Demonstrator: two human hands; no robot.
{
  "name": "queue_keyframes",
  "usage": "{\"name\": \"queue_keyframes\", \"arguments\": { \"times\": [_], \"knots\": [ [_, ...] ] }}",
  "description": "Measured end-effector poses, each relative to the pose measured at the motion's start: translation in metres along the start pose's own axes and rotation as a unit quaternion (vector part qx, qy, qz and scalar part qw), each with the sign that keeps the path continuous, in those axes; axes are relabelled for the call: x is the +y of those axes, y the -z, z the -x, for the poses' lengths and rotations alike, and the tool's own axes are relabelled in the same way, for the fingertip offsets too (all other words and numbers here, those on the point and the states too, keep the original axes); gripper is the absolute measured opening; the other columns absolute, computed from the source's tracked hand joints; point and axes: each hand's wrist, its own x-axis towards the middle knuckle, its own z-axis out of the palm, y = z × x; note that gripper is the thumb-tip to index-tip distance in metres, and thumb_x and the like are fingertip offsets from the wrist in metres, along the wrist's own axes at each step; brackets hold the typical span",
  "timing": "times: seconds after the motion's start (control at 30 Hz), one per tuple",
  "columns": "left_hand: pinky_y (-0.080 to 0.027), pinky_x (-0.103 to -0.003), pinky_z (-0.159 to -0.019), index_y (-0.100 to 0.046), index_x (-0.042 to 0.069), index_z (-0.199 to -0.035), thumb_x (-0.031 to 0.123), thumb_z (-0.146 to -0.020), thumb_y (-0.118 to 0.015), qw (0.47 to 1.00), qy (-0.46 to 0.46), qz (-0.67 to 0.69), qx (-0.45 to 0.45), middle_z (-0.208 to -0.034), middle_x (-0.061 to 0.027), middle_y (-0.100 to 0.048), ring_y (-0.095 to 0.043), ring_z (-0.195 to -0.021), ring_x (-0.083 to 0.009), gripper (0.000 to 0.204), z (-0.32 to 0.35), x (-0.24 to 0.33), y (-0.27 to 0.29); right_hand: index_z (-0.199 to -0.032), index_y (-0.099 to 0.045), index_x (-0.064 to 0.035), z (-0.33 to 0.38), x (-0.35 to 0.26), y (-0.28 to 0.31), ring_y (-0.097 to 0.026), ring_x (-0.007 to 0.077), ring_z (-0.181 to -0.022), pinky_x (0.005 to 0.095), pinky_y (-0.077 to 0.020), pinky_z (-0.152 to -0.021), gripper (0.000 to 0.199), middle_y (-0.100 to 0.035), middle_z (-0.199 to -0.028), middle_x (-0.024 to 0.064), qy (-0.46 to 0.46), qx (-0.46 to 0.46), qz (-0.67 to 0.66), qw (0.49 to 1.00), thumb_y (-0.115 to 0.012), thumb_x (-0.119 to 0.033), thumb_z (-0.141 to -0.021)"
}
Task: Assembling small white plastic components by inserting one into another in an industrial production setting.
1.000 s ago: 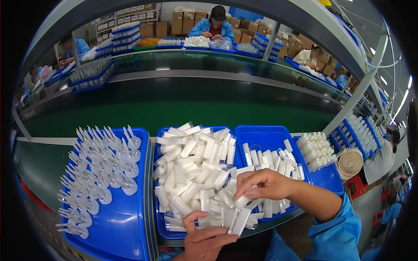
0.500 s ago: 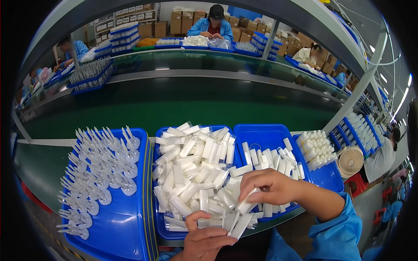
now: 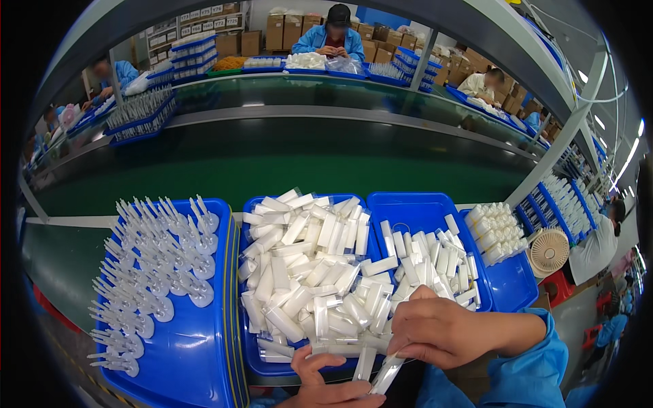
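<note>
At the lower middle, my left hand (image 3: pixel 325 386) grips the lower end of a white oblong piece in a clear film sleeve (image 3: pixel 387 375), its index finger raised. My right hand (image 3: pixel 435 332) comes from the right and pinches the upper end of the same sleeve between thumb and fingers. Beside it, a second white oblong piece (image 3: pixel 364 364) stands close to my left fingertips; whether they hold it too, I cannot tell. Just beyond my hands, a blue tray (image 3: pixel 266 368) is heaped with film-wrapped white pieces (image 3: pixel 299 272).
Right of the heap, another blue tray (image 3: pixel 415 205) holds smaller white pieces (image 3: pixel 442 262). On the left, a blue tray (image 3: pixel 183 360) carries upright clear-stemmed parts (image 3: pixel 153 272). A small fan (image 3: pixel 549 250) stands far right. Beyond the green belt (image 3: pixel 306 153), co-workers sit at benches.
My right hand has moved down and to the right, from over the heap toward the tray's near edge. My left hand has dropped slightly. The sleeved piece between them now sits lower.
</note>
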Motion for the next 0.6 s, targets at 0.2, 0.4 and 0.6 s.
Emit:
{"name": "queue_keyframes", "arguments": {
  "times": [0.2, 0.4, 0.6],
  "knots": [
    [-0.016, -0.050, -0.100, -0.070, 0.026, -0.073, 0.015, -0.058, -0.068, 1.000, -0.003, 0.005, 0.002, -0.084, 0.0083, -0.058, -0.048, -0.094, -0.0266, 0.018, 0.008, 0.005, 0.004, -0.092, -0.057, -0.0072, -0.003, -0.002, -0.010, -0.052, 0.0219, -0.079, 0.0329, -0.0339, -0.074, 0.007, -0.052, -0.082, 0.0059, 0.025, 0.008, 0.060, 0.998, -0.054, -0.011, -0.086],
    [-0.016, -0.050, -0.100, -0.068, 0.027, -0.071, 0.016, -0.056, -0.070, 1.000, -0.006, -0.013, 0.007, -0.083, 0.0084, -0.057, -0.047, -0.094, -0.0267, 0.019, 0.011, 0.005, 0.003, -0.092, -0.063, -0.0069, -0.009, -0.004, -0.012, -0.053, 0.0198, -0.079, 0.0324, -0.0342, -0.073, 0.011, -0.054, -0.085, 0.0056, 0.012, 0.005, 0.125, 0.992, -0.059, -0.012, -0.083],
    [-0.016, -0.050, -0.100, -0.068, 0.026, -0.071, 0.015, -0.057, -0.069, 1.000, 0.000, -0.008, 0.022, -0.081, 0.0081, -0.057, -0.047, -0.094, -0.0262, 0.017, 0.012, 0.001, -0.001, -0.092, -0.063, -0.0073, -0.006, -0.003, -0.014, -0.053, 0.0180, -0.078, 0.0314, -0.0321, -0.072, 0.011, -0.054, -0.085, 0.0043, 0.024, 0.005, 0.110, 0.994, -0.059, -0.010, -0.083]
  ]
}}
